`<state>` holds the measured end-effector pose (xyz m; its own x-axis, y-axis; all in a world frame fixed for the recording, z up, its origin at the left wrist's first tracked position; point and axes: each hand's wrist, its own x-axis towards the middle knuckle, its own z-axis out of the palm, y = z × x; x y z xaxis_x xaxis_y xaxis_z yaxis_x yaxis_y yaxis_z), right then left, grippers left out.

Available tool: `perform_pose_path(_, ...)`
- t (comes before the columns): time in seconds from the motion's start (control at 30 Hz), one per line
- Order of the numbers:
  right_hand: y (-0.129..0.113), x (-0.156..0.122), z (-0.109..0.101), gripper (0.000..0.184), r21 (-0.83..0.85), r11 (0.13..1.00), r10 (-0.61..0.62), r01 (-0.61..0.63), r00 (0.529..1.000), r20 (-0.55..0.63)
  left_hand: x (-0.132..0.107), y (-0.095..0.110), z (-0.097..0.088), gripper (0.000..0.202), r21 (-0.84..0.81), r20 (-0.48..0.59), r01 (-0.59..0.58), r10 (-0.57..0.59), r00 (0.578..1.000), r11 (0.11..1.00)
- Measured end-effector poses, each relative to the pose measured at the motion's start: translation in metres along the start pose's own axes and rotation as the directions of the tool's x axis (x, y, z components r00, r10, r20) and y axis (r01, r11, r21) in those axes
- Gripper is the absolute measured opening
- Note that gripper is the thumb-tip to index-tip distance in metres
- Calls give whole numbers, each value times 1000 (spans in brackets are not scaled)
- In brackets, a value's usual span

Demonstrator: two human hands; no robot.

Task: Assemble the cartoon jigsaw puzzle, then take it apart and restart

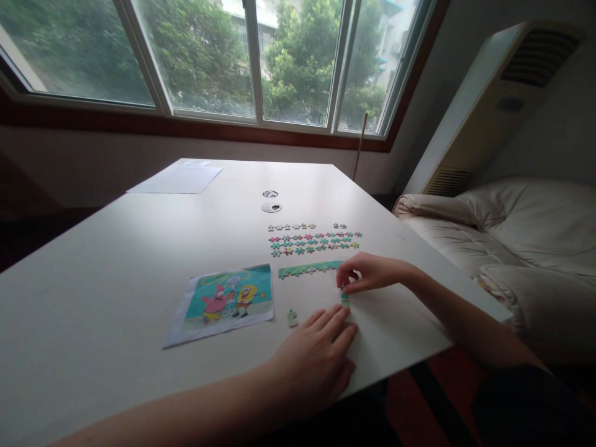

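My right hand (367,273) pinches a small green puzzle piece (344,299) down on the white table (116,248), just below the right end of a joined green strip of pieces (310,269). My left hand (316,357) lies flat on the table with its fingers stretched out, the fingertips next to that piece. A loose pale piece (292,318) sits just left of my left fingertips. A cartoon reference picture (223,303) lies to the left. Rows of loose pieces (314,242) are laid out farther back.
A sheet of paper (179,179) lies at the table's far left. Two round cable ports (270,201) sit near the table's middle. A cream sofa (512,236) and a standing air conditioner (493,105) are on the right. Windows run along the back wall.
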<state>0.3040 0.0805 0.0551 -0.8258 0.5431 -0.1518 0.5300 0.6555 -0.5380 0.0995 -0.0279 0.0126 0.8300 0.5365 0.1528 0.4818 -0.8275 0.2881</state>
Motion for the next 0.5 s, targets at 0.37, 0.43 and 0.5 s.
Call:
perform_pose_path(0.37,-1,0,4,22,-82,996,19,-22,999,-40,0,2,-5,40,10,4,-2,2,1000,1000)
perform_pose_path(0.43,1,-3,-2,24,-67,997,25,-28,998,-55,-1,2,-5,40,6,5,-1,1,1000,1000)
perform_pose_path(0.5,9,-10,-13,24,-59,995,71,-77,992,-106,-1,2,-6,40,8,1,0,0,1000,1000)
